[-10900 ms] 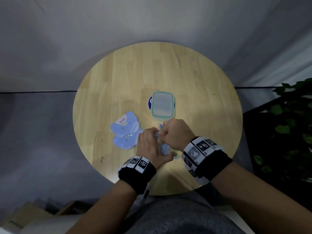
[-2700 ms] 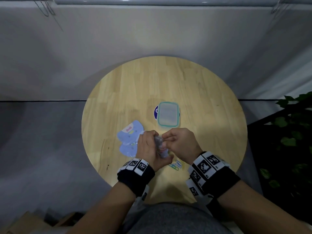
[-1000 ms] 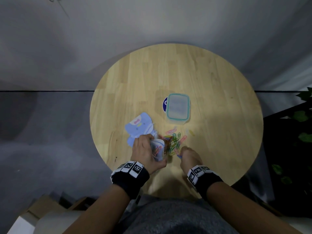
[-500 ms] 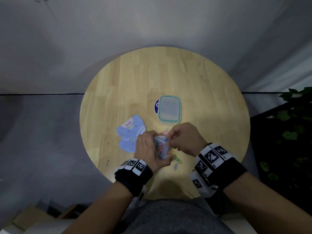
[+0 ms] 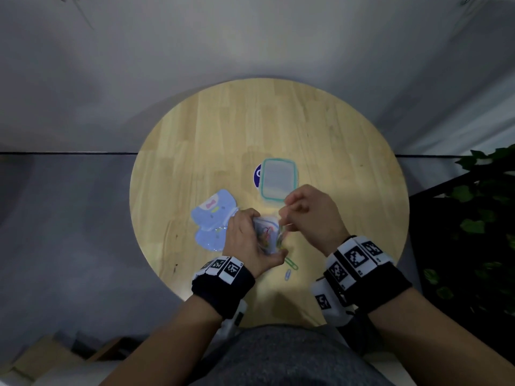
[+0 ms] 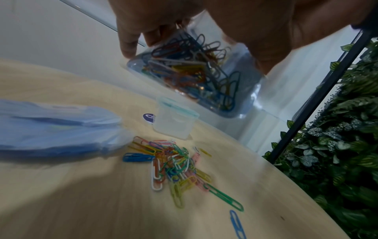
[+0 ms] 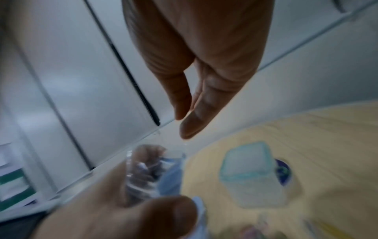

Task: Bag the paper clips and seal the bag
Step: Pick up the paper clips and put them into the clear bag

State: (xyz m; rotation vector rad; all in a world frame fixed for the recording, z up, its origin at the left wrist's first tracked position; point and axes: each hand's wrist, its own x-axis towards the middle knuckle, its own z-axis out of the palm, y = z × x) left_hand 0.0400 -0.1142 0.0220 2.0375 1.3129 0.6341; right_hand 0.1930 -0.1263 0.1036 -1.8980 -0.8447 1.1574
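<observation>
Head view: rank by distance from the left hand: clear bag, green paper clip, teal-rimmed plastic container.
1. Clear bag, gripped in the left hand.
2. Green paper clip, on the table just right of the wrist.
3. Teal-rimmed plastic container, farther back, right.

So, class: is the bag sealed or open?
Open. The left hand holds the bag mouth-up while the right hand works at its top; clips remain on the table.

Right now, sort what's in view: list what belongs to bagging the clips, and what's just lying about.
Part of the job:
- clear bag, part-filled, gripped by the left hand
- loose paper clips on the table
- right hand, fingers at the bag's mouth

Lying about:
- lidded plastic box
- stack of blue bags
- round sticker
- plant
</observation>
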